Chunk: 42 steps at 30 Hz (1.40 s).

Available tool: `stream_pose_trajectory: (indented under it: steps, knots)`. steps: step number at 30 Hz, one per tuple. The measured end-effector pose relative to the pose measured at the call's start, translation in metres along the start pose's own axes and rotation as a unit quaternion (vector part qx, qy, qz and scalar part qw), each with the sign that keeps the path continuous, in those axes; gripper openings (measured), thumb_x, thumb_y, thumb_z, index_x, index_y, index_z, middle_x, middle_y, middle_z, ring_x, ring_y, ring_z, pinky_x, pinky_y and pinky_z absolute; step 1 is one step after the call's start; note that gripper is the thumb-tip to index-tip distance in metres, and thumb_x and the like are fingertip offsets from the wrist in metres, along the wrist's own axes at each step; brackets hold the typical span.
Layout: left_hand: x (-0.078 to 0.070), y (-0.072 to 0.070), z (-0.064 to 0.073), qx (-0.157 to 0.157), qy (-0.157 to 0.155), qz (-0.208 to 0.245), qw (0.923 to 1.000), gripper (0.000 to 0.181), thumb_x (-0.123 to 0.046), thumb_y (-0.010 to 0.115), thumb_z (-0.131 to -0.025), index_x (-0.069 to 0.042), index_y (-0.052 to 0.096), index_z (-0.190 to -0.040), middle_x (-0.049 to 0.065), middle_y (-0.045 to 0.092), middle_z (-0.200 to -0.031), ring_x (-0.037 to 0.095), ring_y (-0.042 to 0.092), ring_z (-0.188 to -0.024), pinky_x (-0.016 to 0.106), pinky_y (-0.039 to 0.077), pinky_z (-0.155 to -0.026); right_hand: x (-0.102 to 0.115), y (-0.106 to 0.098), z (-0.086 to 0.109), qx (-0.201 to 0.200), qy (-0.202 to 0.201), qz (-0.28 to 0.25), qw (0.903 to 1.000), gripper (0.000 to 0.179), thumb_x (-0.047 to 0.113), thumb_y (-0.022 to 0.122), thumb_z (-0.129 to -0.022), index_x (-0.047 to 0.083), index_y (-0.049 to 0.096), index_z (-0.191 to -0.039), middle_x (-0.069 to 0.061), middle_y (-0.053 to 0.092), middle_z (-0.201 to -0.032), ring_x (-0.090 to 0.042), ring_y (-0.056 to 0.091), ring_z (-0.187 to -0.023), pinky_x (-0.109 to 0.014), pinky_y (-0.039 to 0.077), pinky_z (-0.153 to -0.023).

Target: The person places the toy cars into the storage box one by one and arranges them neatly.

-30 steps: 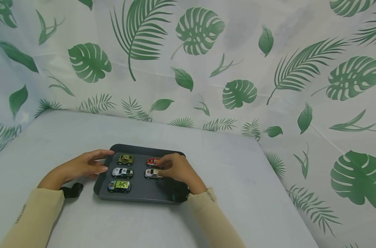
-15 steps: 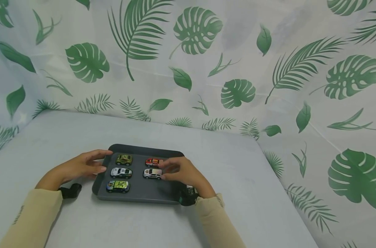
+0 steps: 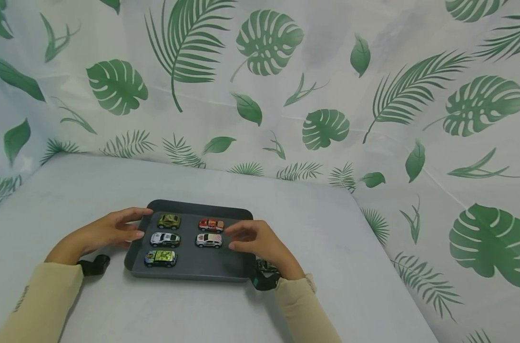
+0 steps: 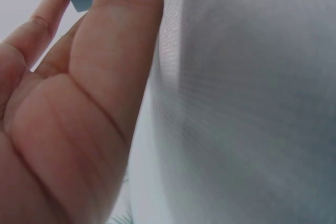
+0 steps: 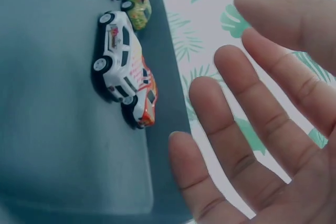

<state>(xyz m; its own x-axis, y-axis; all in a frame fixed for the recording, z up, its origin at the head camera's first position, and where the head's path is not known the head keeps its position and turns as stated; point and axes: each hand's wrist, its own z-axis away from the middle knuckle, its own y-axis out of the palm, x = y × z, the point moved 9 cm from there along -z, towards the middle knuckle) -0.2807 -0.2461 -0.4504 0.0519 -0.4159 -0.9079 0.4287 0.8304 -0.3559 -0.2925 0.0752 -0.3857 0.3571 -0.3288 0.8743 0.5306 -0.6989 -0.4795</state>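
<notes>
A dark grey tray (image 3: 191, 271) on the table bears several toy cars. On its left side stand a camouflage-green car (image 3: 169, 221), a white-and-black car (image 3: 165, 239) and a yellow-green car (image 3: 160, 258). Farther right are a red car (image 3: 210, 225) and, just in front of it, a white car (image 3: 209, 240). My left hand (image 3: 107, 232) rests its extended fingers against the tray's left edge. Just right of the white car hovers my right hand (image 3: 261, 242), fingers spread with nothing in them; the right wrist view shows the open palm apart from the cars.
Beside the tray's right edge, a small dark patterned object (image 3: 266, 266) is partly hidden by my right wrist and its camera. The white table (image 3: 350, 295) extends around the tray. A leaf-printed cloth (image 3: 281, 95) hangs behind and to the right.
My right hand has drawn back to the right, off the white car, and its fingers have opened. The red and white cars are now uncovered. The left hand stays at the tray.
</notes>
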Motion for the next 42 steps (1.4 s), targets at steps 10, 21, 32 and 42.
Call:
stream_pose_trajectory:
  steps: [10, 21, 32, 42]
  knots:
    - [-0.001, 0.000, -0.001, 0.001, -0.001, 0.000, 1.0000, 0.079, -0.023, 0.072, -0.107, 0.001, 0.029, -0.168, 0.041, 0.027, -0.168, 0.063, 0.039, -0.148, 0.058, 0.058, -0.100, -0.001, -0.008, 0.010, -0.023, -0.007, -0.001, 0.9997, 0.030, 0.006, 0.075, -0.100, -0.009, 0.073, -0.127, -0.024, 0.074, -0.126, -0.022, 0.073, -0.106, -0.032, 0.059, -0.090]
    - [-0.002, -0.001, 0.000, 0.002, 0.003, -0.004, 1.0000, 0.079, -0.023, 0.071, -0.107, 0.001, 0.028, -0.168, 0.041, 0.027, -0.167, 0.063, 0.038, -0.148, 0.058, 0.058, -0.101, -0.005, -0.011, 0.024, -0.024, -0.022, -0.004, 0.9995, 0.038, 0.000, 0.078, -0.096, -0.010, 0.069, -0.132, -0.026, 0.074, -0.125, -0.037, 0.072, -0.108, -0.030, 0.058, -0.093]
    - [-0.001, 0.000, 0.001, 0.002, -0.001, -0.001, 1.0000, 0.079, -0.023, 0.071, -0.107, 0.001, 0.028, -0.168, 0.041, 0.027, -0.168, 0.063, 0.038, -0.149, 0.059, 0.057, -0.102, -0.008, -0.018, 0.039, -0.034, -0.034, -0.020, 0.9986, 0.038, -0.002, 0.077, -0.097, -0.014, 0.067, -0.131, -0.030, 0.071, -0.126, -0.052, 0.067, -0.115, -0.030, 0.058, -0.097]
    - [0.000, 0.001, 0.000, 0.005, -0.003, 0.007, 1.0000, 0.079, -0.023, 0.072, -0.107, 0.001, 0.027, -0.168, 0.041, 0.025, -0.169, 0.063, 0.035, -0.150, 0.060, 0.056, -0.103, -0.015, -0.027, 0.053, -0.049, -0.035, -0.005, 0.9981, 0.034, -0.002, 0.077, -0.097, -0.013, 0.070, -0.127, -0.031, 0.072, -0.126, -0.047, 0.069, -0.116, -0.032, 0.059, -0.096]
